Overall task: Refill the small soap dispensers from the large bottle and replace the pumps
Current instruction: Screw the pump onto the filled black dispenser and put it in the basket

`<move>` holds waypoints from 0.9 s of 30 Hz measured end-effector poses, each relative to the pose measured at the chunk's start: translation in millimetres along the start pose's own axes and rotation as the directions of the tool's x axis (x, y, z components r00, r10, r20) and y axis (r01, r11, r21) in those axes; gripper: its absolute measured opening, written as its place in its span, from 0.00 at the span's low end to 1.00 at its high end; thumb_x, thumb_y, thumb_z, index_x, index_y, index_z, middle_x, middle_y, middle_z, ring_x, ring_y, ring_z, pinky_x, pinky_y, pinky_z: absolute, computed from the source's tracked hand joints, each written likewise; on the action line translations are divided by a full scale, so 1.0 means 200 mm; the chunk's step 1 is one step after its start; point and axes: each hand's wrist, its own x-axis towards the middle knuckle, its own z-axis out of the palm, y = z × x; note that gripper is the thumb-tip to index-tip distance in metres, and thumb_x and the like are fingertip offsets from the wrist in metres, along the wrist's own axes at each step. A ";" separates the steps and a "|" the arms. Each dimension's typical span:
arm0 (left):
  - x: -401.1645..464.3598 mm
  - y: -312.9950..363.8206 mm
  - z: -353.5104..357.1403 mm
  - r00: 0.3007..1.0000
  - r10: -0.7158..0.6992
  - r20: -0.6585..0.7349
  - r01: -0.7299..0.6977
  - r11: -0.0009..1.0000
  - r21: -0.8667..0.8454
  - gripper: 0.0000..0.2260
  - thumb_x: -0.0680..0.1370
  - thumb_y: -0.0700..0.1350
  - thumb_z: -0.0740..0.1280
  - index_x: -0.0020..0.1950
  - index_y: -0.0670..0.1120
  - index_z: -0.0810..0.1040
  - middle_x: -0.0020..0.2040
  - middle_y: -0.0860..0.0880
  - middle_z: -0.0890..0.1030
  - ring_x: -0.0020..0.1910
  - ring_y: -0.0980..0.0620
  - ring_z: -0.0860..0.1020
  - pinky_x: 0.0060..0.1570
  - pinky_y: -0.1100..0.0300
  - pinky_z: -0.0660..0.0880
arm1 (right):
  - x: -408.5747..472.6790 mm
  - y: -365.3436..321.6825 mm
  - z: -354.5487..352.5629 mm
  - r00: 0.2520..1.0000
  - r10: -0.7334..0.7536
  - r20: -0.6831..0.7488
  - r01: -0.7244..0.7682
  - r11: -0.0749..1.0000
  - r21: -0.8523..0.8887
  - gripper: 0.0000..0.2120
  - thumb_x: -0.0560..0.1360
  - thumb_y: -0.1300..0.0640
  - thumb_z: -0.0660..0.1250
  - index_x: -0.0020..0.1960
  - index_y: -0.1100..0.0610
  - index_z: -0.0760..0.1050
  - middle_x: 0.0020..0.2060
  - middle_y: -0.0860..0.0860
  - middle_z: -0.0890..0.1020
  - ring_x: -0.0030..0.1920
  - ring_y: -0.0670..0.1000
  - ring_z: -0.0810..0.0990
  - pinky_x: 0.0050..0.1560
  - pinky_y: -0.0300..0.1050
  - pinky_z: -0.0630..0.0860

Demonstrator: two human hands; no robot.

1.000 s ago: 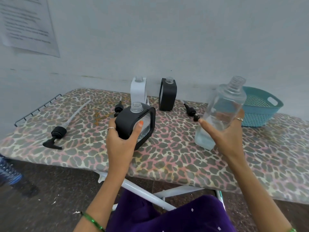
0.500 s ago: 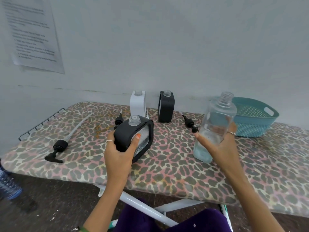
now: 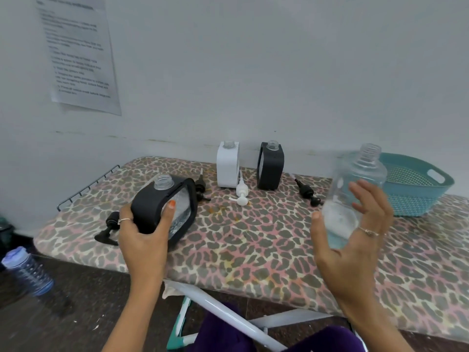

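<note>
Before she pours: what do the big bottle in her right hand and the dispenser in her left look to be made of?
Large bottle: clear, glossy, probably plastic; the liquid low inside and the fingers of the right hand show through it, and the neck is threaded. Black dispenser in the left hand: matte black casing, plastic or rubbery, can't tell which, around a clear window and a clear threaded neck.

A printed sheet (image 3: 78, 54) is taped to the wall. Its lines are too blurred to be read. No other text is seen.
</note>
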 end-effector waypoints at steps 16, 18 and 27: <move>0.03 -0.09 -0.08 0.999 -0.021 -0.050 0.023 0.999 0.041 0.19 0.73 0.51 0.72 0.60 0.47 0.71 0.55 0.49 0.80 0.53 0.54 0.79 0.54 0.53 0.79 | 0.15 -0.13 0.89 0.411 0.003 0.911 0.116 0.992 -0.056 0.29 0.75 0.69 0.63 0.73 0.52 0.65 0.71 0.54 0.64 0.66 0.57 0.71 0.65 0.47 0.69; 0.03 -0.10 -0.08 0.998 -0.022 -0.050 0.024 0.999 0.044 0.18 0.73 0.51 0.72 0.59 0.49 0.71 0.55 0.50 0.80 0.54 0.55 0.79 0.54 0.53 0.79 | 0.20 -0.13 0.99 0.347 -0.016 0.938 0.226 0.972 -0.067 0.35 0.73 0.74 0.64 0.75 0.51 0.63 0.74 0.55 0.61 0.70 0.58 0.67 0.66 0.51 0.69; 0.03 -0.09 -0.08 0.997 -0.022 -0.068 0.024 1.000 0.019 0.22 0.70 0.56 0.70 0.61 0.53 0.70 0.55 0.53 0.79 0.53 0.60 0.79 0.52 0.64 0.78 | 0.21 -0.04 1.24 0.209 -0.184 0.960 0.492 0.868 0.059 0.21 0.73 0.72 0.63 0.64 0.59 0.75 0.65 0.54 0.74 0.62 0.56 0.74 0.62 0.51 0.72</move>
